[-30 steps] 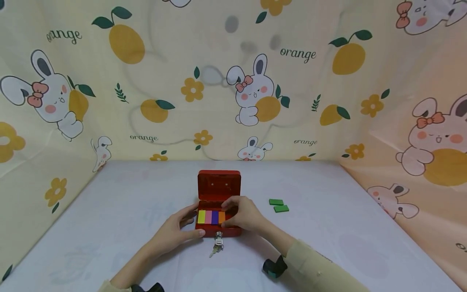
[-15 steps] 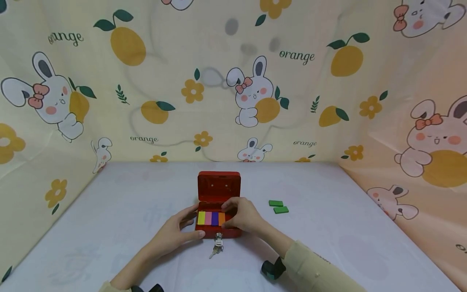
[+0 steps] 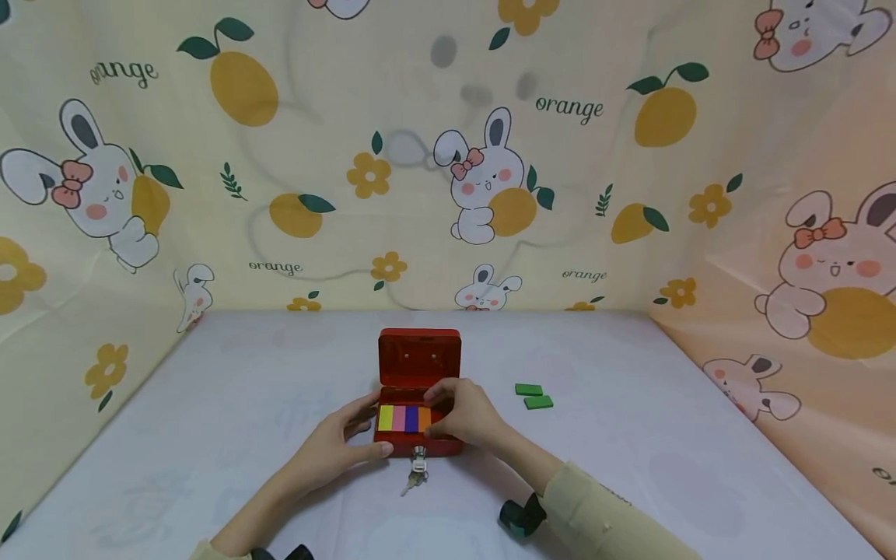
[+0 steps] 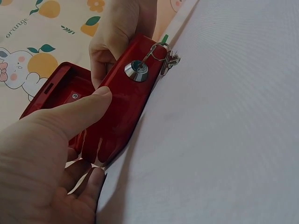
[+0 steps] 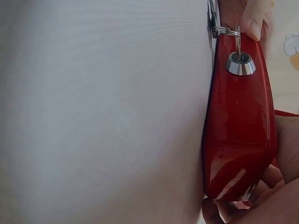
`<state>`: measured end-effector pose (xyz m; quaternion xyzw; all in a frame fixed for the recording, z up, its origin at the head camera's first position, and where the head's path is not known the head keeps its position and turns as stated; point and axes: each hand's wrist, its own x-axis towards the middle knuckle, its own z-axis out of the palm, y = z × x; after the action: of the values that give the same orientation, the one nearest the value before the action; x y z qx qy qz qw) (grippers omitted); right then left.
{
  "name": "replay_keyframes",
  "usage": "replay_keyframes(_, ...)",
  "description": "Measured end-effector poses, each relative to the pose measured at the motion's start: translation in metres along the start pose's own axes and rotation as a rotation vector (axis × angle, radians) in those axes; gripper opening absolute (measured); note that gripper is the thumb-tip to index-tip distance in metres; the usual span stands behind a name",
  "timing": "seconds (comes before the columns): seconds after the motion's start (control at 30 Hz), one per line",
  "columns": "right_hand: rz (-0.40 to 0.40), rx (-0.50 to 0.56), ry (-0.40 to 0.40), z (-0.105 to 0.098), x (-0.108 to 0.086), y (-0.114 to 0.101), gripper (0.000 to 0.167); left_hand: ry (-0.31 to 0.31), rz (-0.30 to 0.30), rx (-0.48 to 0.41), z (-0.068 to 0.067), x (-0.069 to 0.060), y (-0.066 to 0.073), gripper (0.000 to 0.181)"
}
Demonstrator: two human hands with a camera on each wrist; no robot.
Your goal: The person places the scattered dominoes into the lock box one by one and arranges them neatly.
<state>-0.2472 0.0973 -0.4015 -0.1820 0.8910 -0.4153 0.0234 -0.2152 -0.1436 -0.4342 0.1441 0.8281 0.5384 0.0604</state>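
A small red metal cash box (image 3: pixel 420 358) stands on the table with its lid raised. Yellow (image 3: pixel 386 418), pink (image 3: pixel 399 418), purple (image 3: pixel 411 418) and orange (image 3: pixel 424 418) blocks lie side by side inside it. My left hand (image 3: pixel 339 438) grips the box's left end, thumb on the front wall (image 4: pixel 124 105) in the left wrist view. My right hand (image 3: pixel 470 414) reaches into the box, thumb and fingers at the near and far ends of the orange block, pinching it. That hand hides the box's right part. Both wrist views hide the blocks.
Two green blocks (image 3: pixel 538 402) lie on the white table right of the box. A key ring (image 3: pixel 415 476) hangs from the front lock (image 4: pixel 137 71). A patterned cloth (image 3: pixel 336 257) rises behind the table and at both sides.
Both hands keep their places at the box, and the blocks stay put. The head view has shifted very slightly.
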Motion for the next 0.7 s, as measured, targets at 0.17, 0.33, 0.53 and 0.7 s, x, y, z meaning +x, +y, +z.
replay_keyframes(0.17, -0.006, 0.002, -0.003, -0.0006, 0.0000, -0.0007, 0.041, 0.003, -0.012, -0.001, 0.0000, -0.0005, 0.0000, 0.083)
replay_keyframes(0.33, -0.009, 0.007, -0.004, -0.0015, 0.0001, -0.0008, 0.041, 0.004, -0.013, 0.003, 0.0003, 0.0000, -0.0001, 0.083)
replay_keyframes(0.53, -0.013, 0.010, -0.005, -0.0017, -0.0006, -0.0015, 0.040, 0.002, -0.015, 0.006, 0.0000, -0.0005, -0.0005, 0.083)
replay_keyframes(0.7, -0.010, 0.008, 0.000, -0.0015, -0.0011, -0.0014, 0.039, 0.000, -0.010, -0.003, 0.0000, -0.0015, 0.0009, 0.083)
